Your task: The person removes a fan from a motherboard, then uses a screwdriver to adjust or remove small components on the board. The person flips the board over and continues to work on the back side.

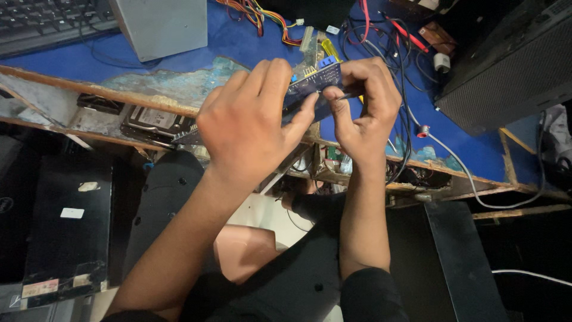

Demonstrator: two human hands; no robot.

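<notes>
Both of my hands are raised over the front edge of a worn blue workbench. My left hand wraps around a dark blue circuit board, its thumb pressed against the board's lower edge. My right hand grips the board's right end and pinches a thin dark tool whose tip touches the board. Small blue and yellow parts stand on the board's top edge. Most of the board is hidden behind my fingers.
A grey metal box and a black keyboard sit at the back left. Tangled cables lie right of my hands, beside a black case. A hard drive lies on the shelf below. Dark computer cases stand underneath.
</notes>
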